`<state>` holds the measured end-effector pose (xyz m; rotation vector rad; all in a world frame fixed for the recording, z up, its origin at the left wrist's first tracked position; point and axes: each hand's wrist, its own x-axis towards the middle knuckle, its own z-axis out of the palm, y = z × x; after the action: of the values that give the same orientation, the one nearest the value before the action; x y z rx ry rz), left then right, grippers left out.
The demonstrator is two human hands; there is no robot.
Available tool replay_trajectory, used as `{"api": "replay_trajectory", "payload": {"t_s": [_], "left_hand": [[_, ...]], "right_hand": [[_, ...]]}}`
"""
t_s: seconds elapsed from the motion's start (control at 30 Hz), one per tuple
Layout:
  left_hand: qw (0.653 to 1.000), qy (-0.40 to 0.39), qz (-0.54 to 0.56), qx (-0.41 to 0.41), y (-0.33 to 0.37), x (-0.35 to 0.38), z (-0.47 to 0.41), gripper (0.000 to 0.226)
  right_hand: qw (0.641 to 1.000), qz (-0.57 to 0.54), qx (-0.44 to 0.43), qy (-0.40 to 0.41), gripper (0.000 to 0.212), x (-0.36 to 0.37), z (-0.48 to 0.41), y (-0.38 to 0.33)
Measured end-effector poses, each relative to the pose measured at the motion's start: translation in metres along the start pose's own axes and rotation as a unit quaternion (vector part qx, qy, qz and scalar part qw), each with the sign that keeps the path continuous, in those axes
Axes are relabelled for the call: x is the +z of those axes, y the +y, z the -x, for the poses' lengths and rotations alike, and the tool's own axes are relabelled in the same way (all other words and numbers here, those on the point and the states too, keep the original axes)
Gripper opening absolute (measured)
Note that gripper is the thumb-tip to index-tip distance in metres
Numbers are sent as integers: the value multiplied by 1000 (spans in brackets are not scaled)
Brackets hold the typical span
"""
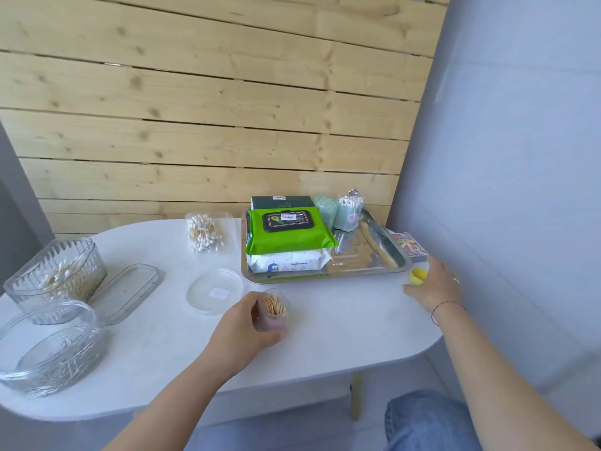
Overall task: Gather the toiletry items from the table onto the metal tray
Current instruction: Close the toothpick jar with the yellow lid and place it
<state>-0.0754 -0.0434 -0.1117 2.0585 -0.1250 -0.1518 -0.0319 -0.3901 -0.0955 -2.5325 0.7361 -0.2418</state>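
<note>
Some of this is hard for me to read. The small yellow thing point(419, 276) at the near right corner of the metal tray point(374, 272) is half covered by the right hand point(437, 284), and I cannot tell what it is. A colourful printed packet point(408, 244) lies just right of the tray, its print too blurred to read. On the tray, the green wipes pack point(289, 229) lies on top of a white baby wipes pack point(286, 262) and hides most of a dark green box point(279, 200) behind it. A cup of cotton swabs point(349, 211) stands at the tray's far right, and the pale green packet point(325, 209) beside it is unclear. At the lower left, a round clear bowl point(48, 349) runs out of view.

The left hand point(242, 327) is curled round an open toothpick jar point(273, 315), standing upright near the bench point(325, 340) middle, in front of the tray and not on it. I cannot tell whether the jar's base touches the bench. The right hand has its fingers spread, with the yellow thing between thumb and forefinger. I cannot tell whether it pinches it.

Off the tray, on the bench, are a clear box of cotton swabs point(206, 232), a round clear lid point(214, 291), a ribbed clear container point(55, 275) and a flat clear lid point(128, 292).
</note>
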Motion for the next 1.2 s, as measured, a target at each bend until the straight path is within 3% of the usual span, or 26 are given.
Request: {"api": "replay_trajectory", "payload": {"t_s": [0.3,0.53,0.63,0.7,0.8,0.9,0.97,1.03,1.2], "left_hand": [[999,25,42,16,25,21,-12,45],[998,7,50,26,37,41,-14,52],[998,15,54,39,38,42,-14,44],[997,20,61,44,40,41,-15,42],[995,29,79,51,43,38,-14,37],[992,54,99,59,46,34,-13,32],[991,67,93,67,45,32,-11,33],[991,71,80,74,44,31,-11,41],[991,86,55,88,41,27,-9,51]], "right_hand": [[999,-29,28,11,77,5,-3,8],[997,-21,58,53,57,5,-2,10],[985,-123,58,109,48,-18,9,1],[970,-203,11,131,41,-37,24,-15],[958,-260,-117,28,37,-52,57,-46],[946,-200,-211,-144,43,-45,89,-75],[936,-148,-242,-210,54,-34,104,-91],[932,-138,-260,-210,59,-25,113,-102],[929,-189,-277,-154,44,-10,123,-122]]}}
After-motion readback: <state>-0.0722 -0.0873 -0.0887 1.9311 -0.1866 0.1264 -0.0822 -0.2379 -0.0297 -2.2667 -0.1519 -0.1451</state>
